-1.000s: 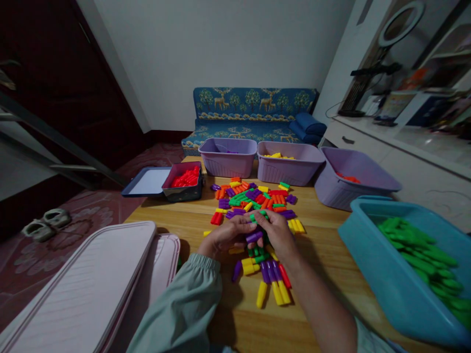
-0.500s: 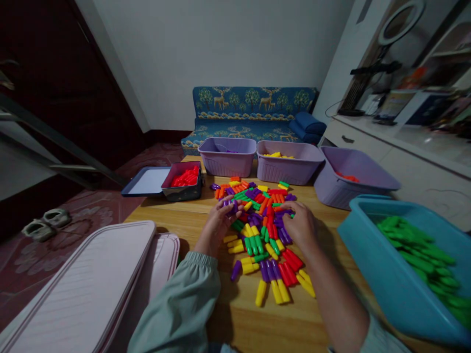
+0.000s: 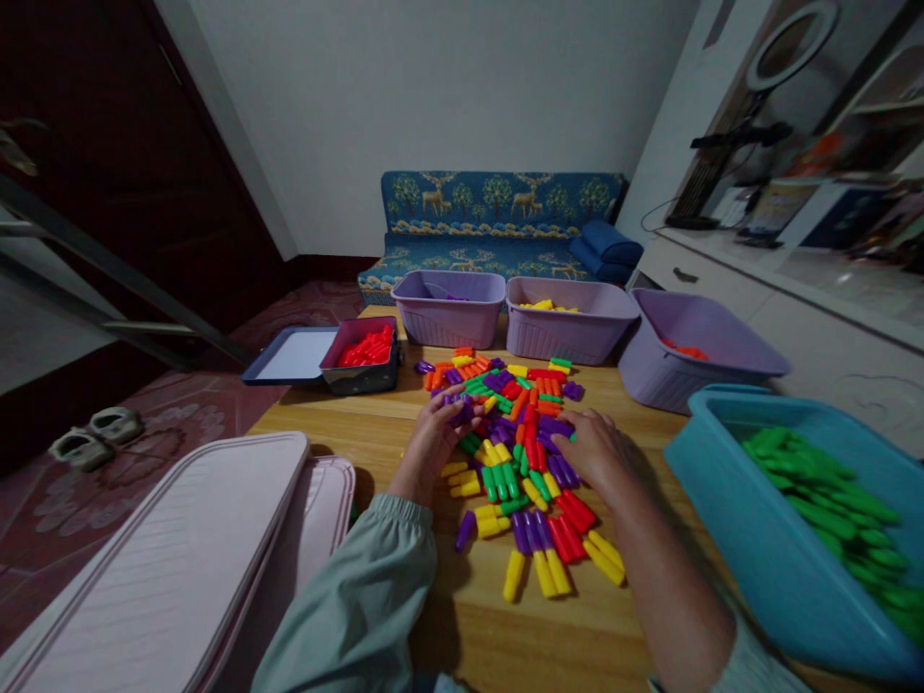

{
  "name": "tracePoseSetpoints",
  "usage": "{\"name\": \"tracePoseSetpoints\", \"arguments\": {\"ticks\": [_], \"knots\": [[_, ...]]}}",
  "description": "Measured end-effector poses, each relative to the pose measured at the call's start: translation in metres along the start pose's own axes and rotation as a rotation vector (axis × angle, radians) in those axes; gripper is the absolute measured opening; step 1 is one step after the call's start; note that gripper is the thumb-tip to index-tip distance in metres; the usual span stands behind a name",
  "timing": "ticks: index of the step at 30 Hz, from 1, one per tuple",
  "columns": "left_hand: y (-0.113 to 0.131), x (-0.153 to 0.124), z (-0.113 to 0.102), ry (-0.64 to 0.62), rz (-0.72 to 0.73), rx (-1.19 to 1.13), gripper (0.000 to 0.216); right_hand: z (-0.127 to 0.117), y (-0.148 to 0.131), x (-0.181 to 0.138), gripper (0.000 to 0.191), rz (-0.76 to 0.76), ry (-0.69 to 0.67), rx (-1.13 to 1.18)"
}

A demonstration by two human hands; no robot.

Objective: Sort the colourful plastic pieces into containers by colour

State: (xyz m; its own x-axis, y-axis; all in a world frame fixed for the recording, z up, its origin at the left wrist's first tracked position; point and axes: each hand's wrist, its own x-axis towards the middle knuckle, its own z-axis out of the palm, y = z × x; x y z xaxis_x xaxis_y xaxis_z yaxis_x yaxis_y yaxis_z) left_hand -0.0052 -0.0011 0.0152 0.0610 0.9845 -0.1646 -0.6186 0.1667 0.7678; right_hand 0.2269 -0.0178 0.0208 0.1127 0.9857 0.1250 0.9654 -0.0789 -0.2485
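A pile of small finger-shaped plastic pieces in purple, yellow, green, red and orange is spread over the wooden table. My left hand is at the pile's left side, its fingers closed around some purple plastic pieces. On the opposite side, my right hand reaches down into the pile. Its thumb and fingertips close on a purple plastic piece, partly hidden by the fingers. Closer to me, several purple and yellow pieces lie joined end to end.
Lilac bins with purple, yellow and orange pieces line the far edge. A teal bin of green pieces stands right. An opened box of red pieces is at the far left, and pale lids lie near left.
My right hand has moved slightly right and down, its fingertips drawn closer together at the purple pieces. My left hand keeps its purple pieces, now turned a little. The view has shifted slightly.
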Motion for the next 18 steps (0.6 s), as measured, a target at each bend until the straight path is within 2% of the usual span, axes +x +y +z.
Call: {"name": "tracePoseSetpoints", "arguments": {"ticks": [4, 8, 11, 14, 16, 18], "knots": [[-0.001, -0.002, 0.003, -0.044, 0.004, 0.020, 0.037, 0.000, 0.006, 0.002, 0.029, -0.009, -0.009, 0.093], [-0.004, -0.002, 0.003, -0.078, 0.009, 0.035, 0.038, 0.000, 0.005, 0.003, 0.019, 0.044, -0.015, 0.205], [-0.006, -0.002, 0.002, -0.100, 0.018, 0.066, 0.040, -0.001, -0.003, 0.001, 0.016, 0.025, 0.135, 0.286], [-0.007, -0.004, 0.003, -0.121, 0.027, 0.144, 0.046, -0.001, -0.018, -0.003, 0.025, -0.037, 0.267, 0.471], [-0.006, -0.007, 0.007, -0.139, 0.032, 0.233, 0.051, 0.000, -0.030, -0.007, 0.029, -0.090, 0.241, 0.618], [-0.006, -0.011, 0.011, -0.152, 0.035, 0.338, 0.054, 0.003, -0.041, -0.012, 0.027, -0.192, 0.144, 0.749]]}}
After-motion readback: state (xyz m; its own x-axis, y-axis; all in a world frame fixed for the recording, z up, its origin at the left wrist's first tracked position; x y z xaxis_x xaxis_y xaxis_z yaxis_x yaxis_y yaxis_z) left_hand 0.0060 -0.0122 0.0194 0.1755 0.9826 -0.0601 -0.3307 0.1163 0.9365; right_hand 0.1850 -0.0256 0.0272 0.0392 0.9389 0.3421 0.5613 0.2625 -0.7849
